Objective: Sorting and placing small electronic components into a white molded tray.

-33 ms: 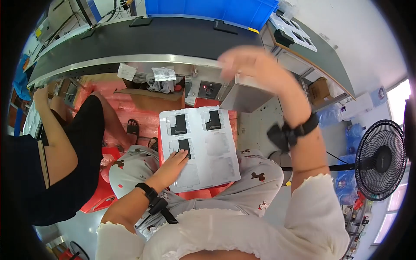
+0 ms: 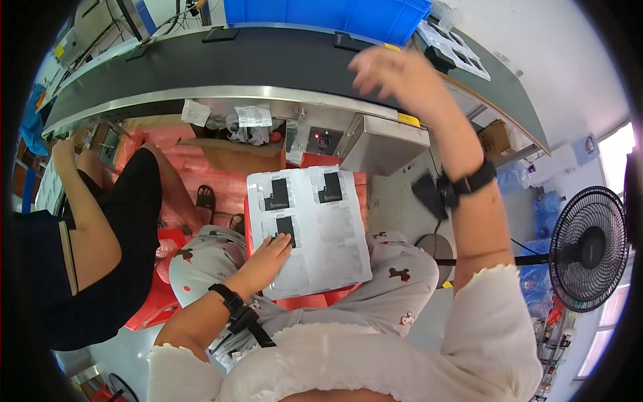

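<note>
A white plastic tray [image 2: 345, 268] with moulded pockets rests across my lap. Three flat black pieces lie in it, two of them L-shaped: one at the upper left [image 2: 276, 194], one at the upper right [image 2: 329, 187] and one lower [image 2: 286, 230]. My left hand [image 2: 269, 258] lies on the tray's left side, fingers stretched out and touching the lower piece. Above the dark conveyor belt [image 2: 281, 63] hangs my right hand [image 2: 398, 77], its fingers loosely bent and apart, with nothing visible in them. Close beyond it a flat black piece [image 2: 349, 43] lies on the belt.
A blue bin [image 2: 321, 13] stands behind the belt. Below the belt's edge are an open carton [image 2: 244, 155] and a metal box [image 2: 385, 144]. A black fan [image 2: 589, 248] stands at right. A person [image 2: 100, 248] sits at left.
My right hand has moved away from me, up over the belt, and slightly right. The black pieces on the belt have shifted slightly right. My left hand stays in place.
</note>
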The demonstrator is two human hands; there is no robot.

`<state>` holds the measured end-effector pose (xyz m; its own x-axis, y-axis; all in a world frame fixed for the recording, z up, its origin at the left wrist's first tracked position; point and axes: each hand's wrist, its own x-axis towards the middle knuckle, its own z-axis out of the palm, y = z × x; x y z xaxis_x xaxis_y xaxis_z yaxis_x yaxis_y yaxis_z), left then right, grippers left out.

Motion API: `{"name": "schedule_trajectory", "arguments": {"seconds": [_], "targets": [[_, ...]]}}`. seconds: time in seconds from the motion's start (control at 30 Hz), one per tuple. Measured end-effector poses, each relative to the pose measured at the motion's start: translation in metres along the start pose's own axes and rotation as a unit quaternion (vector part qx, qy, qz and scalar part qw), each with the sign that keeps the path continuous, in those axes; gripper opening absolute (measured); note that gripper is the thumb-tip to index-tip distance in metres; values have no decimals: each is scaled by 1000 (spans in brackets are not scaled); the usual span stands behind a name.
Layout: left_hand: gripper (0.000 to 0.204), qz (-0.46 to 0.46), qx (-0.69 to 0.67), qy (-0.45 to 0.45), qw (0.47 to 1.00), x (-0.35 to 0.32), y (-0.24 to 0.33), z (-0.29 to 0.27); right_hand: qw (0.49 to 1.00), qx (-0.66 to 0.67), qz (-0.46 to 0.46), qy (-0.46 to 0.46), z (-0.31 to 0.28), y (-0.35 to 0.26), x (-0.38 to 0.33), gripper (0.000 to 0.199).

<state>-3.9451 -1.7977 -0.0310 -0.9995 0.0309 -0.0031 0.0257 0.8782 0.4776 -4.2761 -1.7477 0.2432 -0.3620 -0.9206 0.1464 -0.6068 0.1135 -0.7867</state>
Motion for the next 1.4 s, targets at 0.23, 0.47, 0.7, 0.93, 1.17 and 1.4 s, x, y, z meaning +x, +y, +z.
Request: {"name": "schedule_trajectory", "arguments": {"seconds": [0.23, 0.47, 0.7, 0.93, 1.17, 1.4], "targets": [[46, 51, 50, 5, 997, 14, 21, -78, 879, -378, 222, 187, -55, 129, 100, 70], [16, 143, 21, 368, 919, 160, 19, -276, 891, -207, 342, 218, -78, 133, 78, 57], [41, 47, 237, 134, 961, 296, -119, -304, 958, 155, -5, 240, -82, 61, 1, 22], [27, -2, 316, 131, 940, 299, -48, -299, 959, 19, 79, -270, 50, 63, -126, 23], [37, -35, 234, 186, 954, 226, 17, -310, 982, -134, 69, -112, 171, 172, -165, 30], [22, -192, -338, 66, 919, 69, 70, -199, 945, -292, -77, -123, 191, 171, -198, 53]]}}
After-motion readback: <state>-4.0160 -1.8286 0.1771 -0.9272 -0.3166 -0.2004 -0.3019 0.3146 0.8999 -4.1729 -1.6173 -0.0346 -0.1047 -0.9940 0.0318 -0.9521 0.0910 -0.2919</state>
